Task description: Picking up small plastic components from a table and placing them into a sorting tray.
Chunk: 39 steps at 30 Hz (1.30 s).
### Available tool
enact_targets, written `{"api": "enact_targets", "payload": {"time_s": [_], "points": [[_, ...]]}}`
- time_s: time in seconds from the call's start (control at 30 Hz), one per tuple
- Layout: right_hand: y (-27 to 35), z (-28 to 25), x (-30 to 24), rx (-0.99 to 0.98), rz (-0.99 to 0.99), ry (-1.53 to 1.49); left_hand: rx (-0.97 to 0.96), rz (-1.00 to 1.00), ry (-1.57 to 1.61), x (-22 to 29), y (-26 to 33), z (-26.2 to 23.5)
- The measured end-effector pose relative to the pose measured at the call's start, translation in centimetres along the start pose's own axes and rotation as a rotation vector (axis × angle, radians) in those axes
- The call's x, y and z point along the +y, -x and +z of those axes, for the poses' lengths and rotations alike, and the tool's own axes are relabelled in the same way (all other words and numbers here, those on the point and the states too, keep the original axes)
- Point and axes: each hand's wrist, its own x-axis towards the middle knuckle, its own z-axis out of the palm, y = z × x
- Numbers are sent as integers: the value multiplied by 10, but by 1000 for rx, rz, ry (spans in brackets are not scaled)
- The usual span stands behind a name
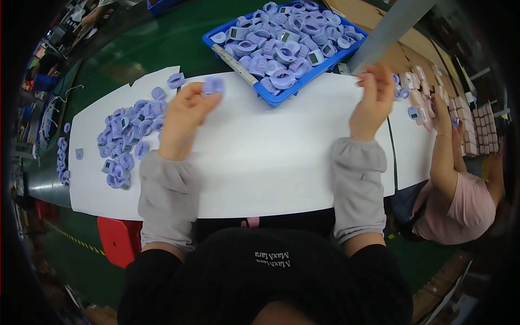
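My left hand (186,116) pinches a small purple plastic ring-shaped device (213,85) between thumb and fingers, above the white table sheet (260,162); the device is slightly blurred. Beside that hand, to the left, lies a loose pile of similar purple devices (125,130), some showing small grey display windows. My right hand (374,100) is raised at the right, near the metal post, its fingers apart and partly curled. Nothing shows in it. At the far side of the sheet a blue crate (276,100) stands heaped with more of these devices (287,38).
A grey metal post (392,32) rises right of the crate. At the right, a co-worker in a pink top (457,208) handles pale pink pieces (422,103). More purple devices (62,157) line the left edge. A red stool (120,238) stands below the table.
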Motion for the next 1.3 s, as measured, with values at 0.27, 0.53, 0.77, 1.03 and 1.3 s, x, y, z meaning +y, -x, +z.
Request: {"api": "enact_targets", "payload": {"time_s": [0.27,0.53,0.77,1.03,1.3], "points": [[65,38,-50,-958,316,-177,-515,-181,554,-5,28,43],[57,38,-47,-1029,88,-103,-627,-237,572,-2,26,41],[73,35,-44,-1041,550,-207,-404,403,-15,-17,27,48],[73,39,-45,-971,321,-236,-548,219,274,-10,32,47],[72,37,-41,-970,294,-225,-530,214,226,-11,32,51]]}}
